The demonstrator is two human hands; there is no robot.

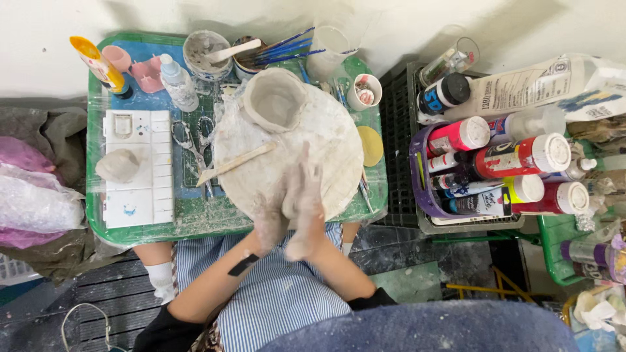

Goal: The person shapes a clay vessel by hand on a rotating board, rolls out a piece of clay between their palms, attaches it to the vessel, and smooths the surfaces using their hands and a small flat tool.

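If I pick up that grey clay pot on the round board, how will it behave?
The clay pot looks soft and wet like the clay coating both hands, so it would probably dent under a firm hold. Its thick walls suggest it is heavy for its size. It sits wide and low, so tipping seems unlikely.

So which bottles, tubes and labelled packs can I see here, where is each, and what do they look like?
Glue bottle: tray's far left corner, yellow with orange cap.
Spray bottle: beside it, clear, blue cap.
Paint bottles: purple basket on the right, lying down, red, pink and yellow, white caps.
Black jar: behind the basket, white label.
White bag: far right, printed, lying flat.
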